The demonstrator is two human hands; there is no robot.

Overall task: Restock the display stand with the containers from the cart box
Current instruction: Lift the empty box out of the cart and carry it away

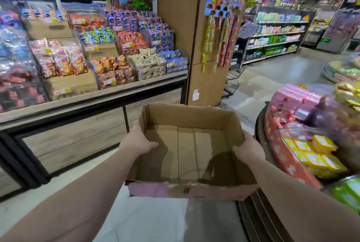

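Note:
An open cardboard box (187,123) is held in the air in front of me, and its inside shows only bare cardboard. My left hand (137,140) grips the box's left wall, thumb inside and fingers outside. My right hand (249,149) grips the right wall the same way. To the right stands a round display stand (280,150) with a red patterned rim. It carries pink containers (300,95) at the back and yellow containers (315,150) nearer me. No cart is in view.
A long snack shelf (93,90) with bagged goods runs along the left. A wooden pillar (202,47) with hanging candy strips rises ahead, a black wire basket rack (232,80) beside it. Open aisle floor (272,70) leads toward distant shelves.

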